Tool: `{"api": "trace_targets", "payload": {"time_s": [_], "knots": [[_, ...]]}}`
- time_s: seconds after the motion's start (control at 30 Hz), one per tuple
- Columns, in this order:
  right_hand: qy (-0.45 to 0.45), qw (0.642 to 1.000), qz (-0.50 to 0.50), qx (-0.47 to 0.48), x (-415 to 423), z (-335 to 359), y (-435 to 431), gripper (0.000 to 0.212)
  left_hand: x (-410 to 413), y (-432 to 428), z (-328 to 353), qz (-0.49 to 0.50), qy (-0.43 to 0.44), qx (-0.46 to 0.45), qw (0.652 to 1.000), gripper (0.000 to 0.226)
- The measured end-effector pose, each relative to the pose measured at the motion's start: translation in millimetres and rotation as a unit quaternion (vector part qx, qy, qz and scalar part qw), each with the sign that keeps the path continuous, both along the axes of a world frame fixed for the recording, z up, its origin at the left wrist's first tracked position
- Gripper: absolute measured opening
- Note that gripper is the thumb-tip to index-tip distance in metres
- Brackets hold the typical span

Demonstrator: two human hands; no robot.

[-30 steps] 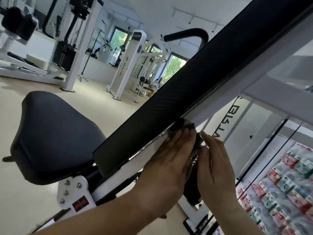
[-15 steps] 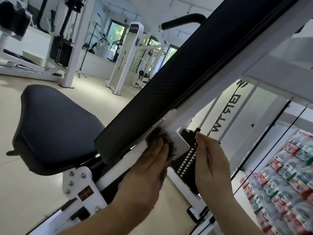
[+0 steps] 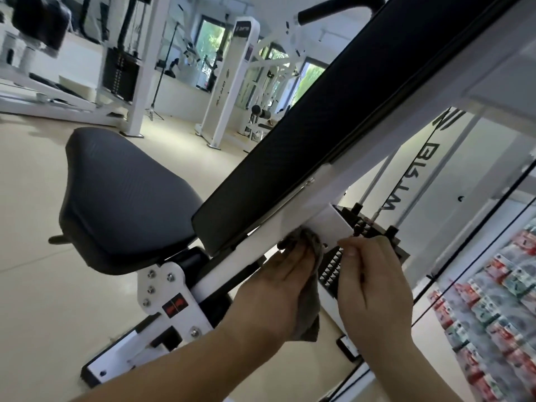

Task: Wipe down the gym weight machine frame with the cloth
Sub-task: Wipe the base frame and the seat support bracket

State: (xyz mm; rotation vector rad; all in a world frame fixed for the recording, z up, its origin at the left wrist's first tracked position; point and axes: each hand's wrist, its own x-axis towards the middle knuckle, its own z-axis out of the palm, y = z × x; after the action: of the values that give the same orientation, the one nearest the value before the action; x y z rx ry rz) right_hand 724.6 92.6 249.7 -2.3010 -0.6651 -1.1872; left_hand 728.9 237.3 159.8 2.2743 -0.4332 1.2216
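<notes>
The left hand (image 3: 278,285) lies flat with its fingers pressed together, pushing the grey cloth (image 3: 309,311) against the white frame (image 3: 359,169) just below the lower end of the black back pad (image 3: 319,126). The cloth's loose end hangs under the palm. The right hand (image 3: 374,282), fingers relaxed, touches the frame's bracket with its fingertips, beside the weight stack (image 3: 330,268). The seat (image 3: 124,198) is to the left.

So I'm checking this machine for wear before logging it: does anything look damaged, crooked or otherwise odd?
Nothing stands out. The backrest pad lies straight along the white frame, the seat shows no tears, and the left hand presses the grey cloth on the frame below the pad.
</notes>
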Motion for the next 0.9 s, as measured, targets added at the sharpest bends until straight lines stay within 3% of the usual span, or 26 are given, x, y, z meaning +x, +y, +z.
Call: {"api": "trace_targets", "payload": {"time_s": [0.07,0.2,0.27,0.4,0.5,0.6,0.67,0.73,0.8,0.87,0.9], "knots": [[0.020,1.000,0.020,-0.005,-5,-9,7,0.028,-3,-1,17,-0.024,-0.027,-0.001,0.999,0.070],[0.088,0.987,0.032,0.127,-1,-7,15,0.021,8,-13,40,-0.112,-0.016,-0.004,0.994,0.073],[0.117,0.981,0.017,0.152,1,-7,13,0.023,16,-13,29,-0.101,-0.016,0.000,0.995,0.059],[0.125,0.987,-0.004,0.098,-8,-23,6,0.022,-8,-4,0,-0.117,0.019,-0.045,0.992,0.056],[0.142,0.989,0.007,0.027,-20,-43,6,0.026,-37,15,-20,-0.135,0.129,-0.187,0.964,0.041],[0.282,0.958,0.047,-0.018,-28,-72,24,0.047,-53,37,-47,-0.079,0.208,-0.278,0.934,0.024],[0.417,0.905,0.083,-0.002,-30,-97,44,0.047,-62,48,-60,-0.075,0.266,-0.354,0.893,0.022],[0.498,0.858,0.114,0.049,-30,-121,67,0.033,-70,53,-74,-0.096,0.331,-0.436,0.831,0.020],[0.512,0.847,0.113,0.088,-30,-142,84,0.020,-78,58,-92,-0.118,0.390,-0.487,0.773,0.025],[0.545,0.826,0.110,0.098,-33,-157,100,0.030,-84,69,-115,-0.132,0.433,-0.534,0.714,0.033],[0.559,0.818,0.110,0.076,-33,-164,107,0.031,-85,76,-128,-0.120,0.440,-0.543,0.705,0.035]]}}
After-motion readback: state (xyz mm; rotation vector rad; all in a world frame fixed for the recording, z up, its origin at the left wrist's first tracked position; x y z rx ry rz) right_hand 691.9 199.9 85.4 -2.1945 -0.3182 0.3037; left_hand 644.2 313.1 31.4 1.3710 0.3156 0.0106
